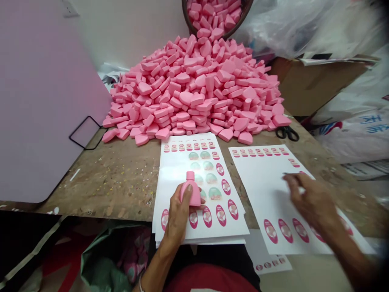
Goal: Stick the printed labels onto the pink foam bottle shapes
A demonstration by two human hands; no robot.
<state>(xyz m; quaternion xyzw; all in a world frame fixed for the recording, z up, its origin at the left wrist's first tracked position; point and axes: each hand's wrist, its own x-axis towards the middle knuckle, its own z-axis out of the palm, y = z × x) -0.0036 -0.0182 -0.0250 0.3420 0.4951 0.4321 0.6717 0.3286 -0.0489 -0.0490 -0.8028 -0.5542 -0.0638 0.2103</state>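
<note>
Red clothing (pixel 209 278) lies below the bottle (pixel 195 197) the left hand (pixel 178 215) grips. Rightward, the half-curled right hand (pixel 313 198), hold unclear, probably peels stickers (pixel 285 231); placing needs care.

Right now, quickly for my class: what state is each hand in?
Left hand: closed around a pink bottle.
Right hand: over the right-hand sticker sheet, blurred; cannot tell whether it holds anything.

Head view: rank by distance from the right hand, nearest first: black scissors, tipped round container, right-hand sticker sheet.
From the right hand:
1. Right-hand sticker sheet: directly beneath the hand; contact unclear.
2. Black scissors: beyond the sheet, by the right end of the pink bottle heap.
3. Tipped round container: at the back, above the heap.
</note>
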